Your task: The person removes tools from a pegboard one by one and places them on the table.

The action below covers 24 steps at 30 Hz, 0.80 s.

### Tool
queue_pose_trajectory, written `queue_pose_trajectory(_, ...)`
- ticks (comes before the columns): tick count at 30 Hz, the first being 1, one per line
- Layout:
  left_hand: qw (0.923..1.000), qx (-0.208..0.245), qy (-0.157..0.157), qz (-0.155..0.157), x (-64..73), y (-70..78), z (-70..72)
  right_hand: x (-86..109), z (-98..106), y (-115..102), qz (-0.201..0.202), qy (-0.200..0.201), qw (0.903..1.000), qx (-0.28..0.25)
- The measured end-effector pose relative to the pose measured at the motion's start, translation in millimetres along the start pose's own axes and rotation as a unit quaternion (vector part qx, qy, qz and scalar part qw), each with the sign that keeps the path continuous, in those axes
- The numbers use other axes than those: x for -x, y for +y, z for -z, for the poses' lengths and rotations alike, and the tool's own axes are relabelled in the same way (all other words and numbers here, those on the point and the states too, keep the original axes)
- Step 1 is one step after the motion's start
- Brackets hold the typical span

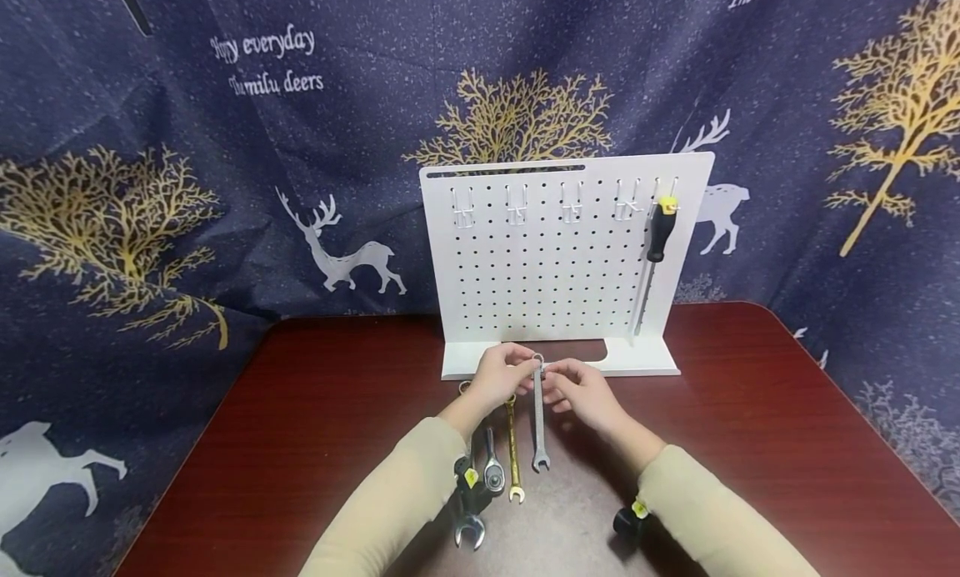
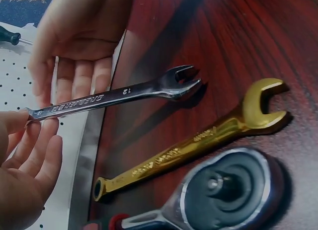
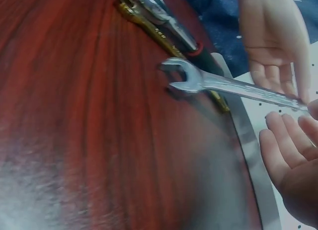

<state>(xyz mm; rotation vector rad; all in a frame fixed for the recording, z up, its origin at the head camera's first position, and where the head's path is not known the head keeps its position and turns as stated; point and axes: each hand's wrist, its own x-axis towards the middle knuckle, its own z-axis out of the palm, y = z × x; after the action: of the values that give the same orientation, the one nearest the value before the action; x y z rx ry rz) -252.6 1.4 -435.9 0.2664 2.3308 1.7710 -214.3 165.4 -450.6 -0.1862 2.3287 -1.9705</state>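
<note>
A silver combination wrench (image 1: 538, 418) hangs between my hands in front of the pegboard, its open jaw pointing down and toward me. My left hand (image 1: 501, 378) pinches its ring end between thumb and fingers. From the other side, my right hand (image 1: 587, 393) holds the same end, thumb and fingertips at the shaft. The left wrist view shows "12" stamped near the jaw of the silver wrench (image 2: 124, 93). Under it on the table lie a gold combination wrench (image 2: 169, 155) and a ratchet (image 2: 223, 190). The ring is partly covered by fingers.
A white pegboard (image 1: 540, 268) stands at the table's back, with several wire hooks (image 1: 517, 206) along its top. A black-and-yellow screwdriver (image 1: 660, 231) hangs at its right. Another, larger open-ended wrench (image 1: 469, 527) lies by my left forearm on the red-brown table (image 1: 345, 418).
</note>
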Motion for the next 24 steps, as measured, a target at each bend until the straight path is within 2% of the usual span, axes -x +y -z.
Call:
queue_pose_trajectory(4,0.9999,-0.002,0.004,0.010,2.2,-4.5,-1.1,-3.4,0,-3,0.017,0.004,0.9998,0.012)
queue_pose_trajectory(10,0.9995,0.017,0.004,0.027,7.0,-9.7,-1.9,-3.8,-3,-2,0.019,-0.005,0.9996,0.018)
queue_pose_trajectory(24,0.9981,0.039,-0.009,0.048,13.4,-17.4,-0.5,-1.3,-8,8,0.002,-0.025,0.9996,0.015)
